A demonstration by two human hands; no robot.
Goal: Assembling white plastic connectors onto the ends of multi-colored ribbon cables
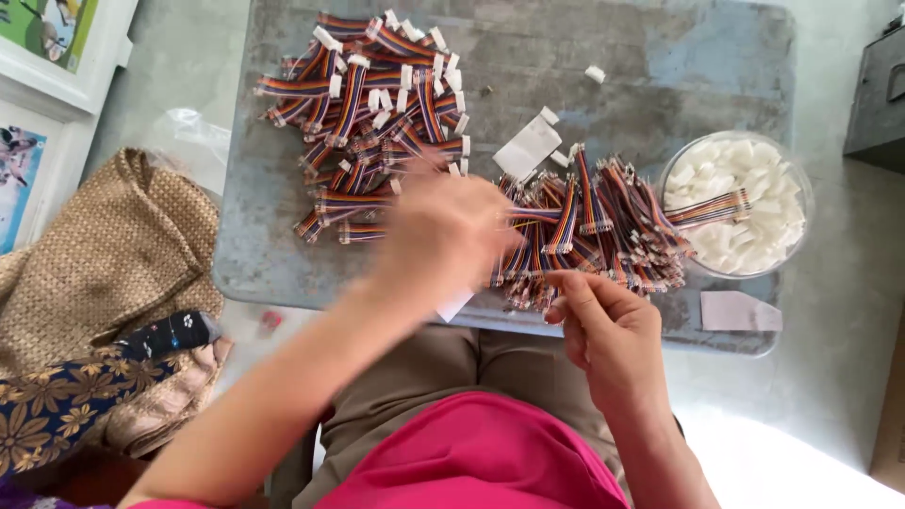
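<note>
My left hand is blurred with motion over the grey tray, between two heaps of short rainbow ribbon cables; whether it holds anything I cannot tell. The heap at the back left has white connectors fitted. The heap at the right shows bare ends. My right hand hovers at the tray's near edge with fingers curled, touching the near cables of the right heap. A clear bowl of white connectors stands at the right with one cable lying across it.
A white card and loose white connectors lie mid-tray. A woven bag and patterned cloth sit at the left on the floor. Framed pictures lean at the far left. A dark box is at the right edge.
</note>
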